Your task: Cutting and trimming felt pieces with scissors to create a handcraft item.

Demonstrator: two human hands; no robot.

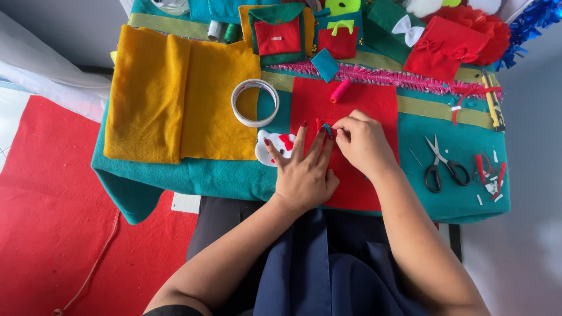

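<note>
**Felt craft work on a teal-covered table, seen from above**

Red felt sheet [357, 146] lies flat at the middle of the table, and both of the person's hands rest on it. The left hand [304, 169] is pressed palm down with its fingers spread, holding the sheet still. The right hand [363, 140] is curled just beside it, its thumb and fingertips pinching a tiny teal piece [328, 130] against the felt; what else it grips, if anything, is too small to tell. The fingertips of the two hands almost touch.

Felt like this looks light, soft and floppy, and not slippery. It would likely buckle if lifted by one corner, so a flat palm or a hold along an edge suits it best. The small piece needs a fingertip pinch.

Just left of the left hand sits a small white and red felt figure [275, 146], and above that a roll of clear tape [255, 102]. A red thread spool [340, 90] lies near the sheet's top edge. Well to the left are folded mustard felt sheets [181, 99]. To the right, on the teal table cover [234, 175], lie black scissors [442, 164] and red scraps [489, 172]. Finished red and green felt pouches [278, 35] line the far edge.
</note>
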